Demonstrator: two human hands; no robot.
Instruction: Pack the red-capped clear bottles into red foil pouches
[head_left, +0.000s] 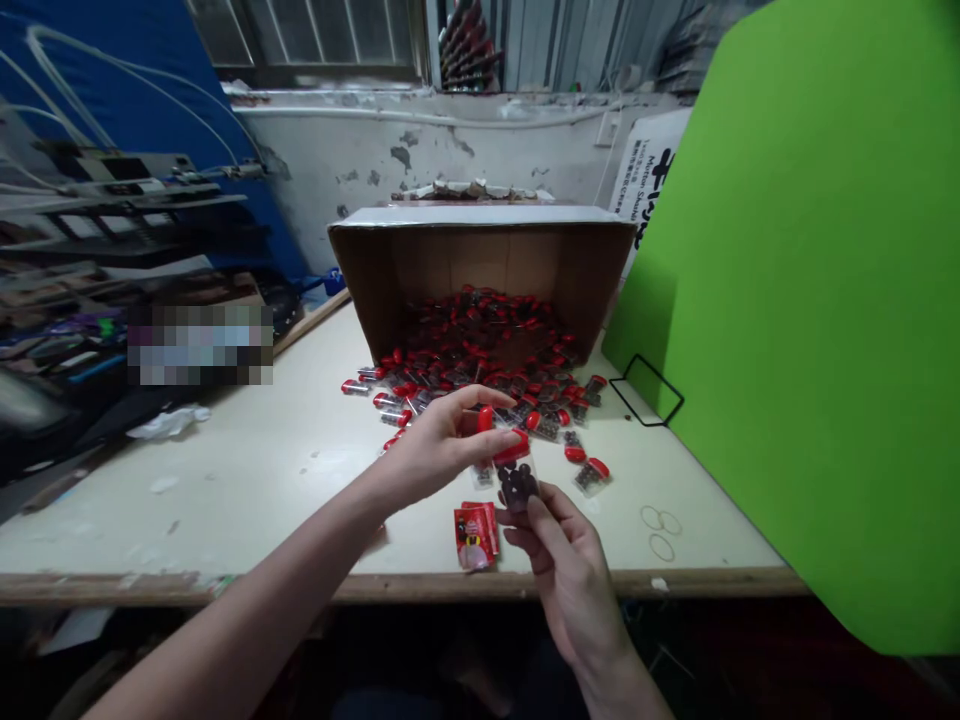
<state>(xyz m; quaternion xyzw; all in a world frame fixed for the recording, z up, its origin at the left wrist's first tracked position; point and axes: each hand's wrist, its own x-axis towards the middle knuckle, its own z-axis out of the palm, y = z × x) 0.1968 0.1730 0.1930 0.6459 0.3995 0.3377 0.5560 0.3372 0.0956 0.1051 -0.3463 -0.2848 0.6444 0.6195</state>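
Note:
My right hand [566, 560] grips a small clear vial [517, 482] filled with dark round pieces, held upright over the table's front edge. My left hand [442, 440] reaches in from the left and pinches the vial's red cap [512, 448]. Another red-capped piece [486, 418] sits by my left fingertips. Just below the hands a small stack of red labels [475, 535] lies on the table. Behind the hands, many red-capped vials [480, 375] spill out of a cardboard box [480, 250] that lies on its side.
The pale tabletop [262, 470] has a worn wooden front edge. A green board [810, 300] stands at the right on a black wire stand [649, 390]. Rubber bands [660, 530] lie near it. Crumpled paper [169, 422] and cluttered equipment sit at the left.

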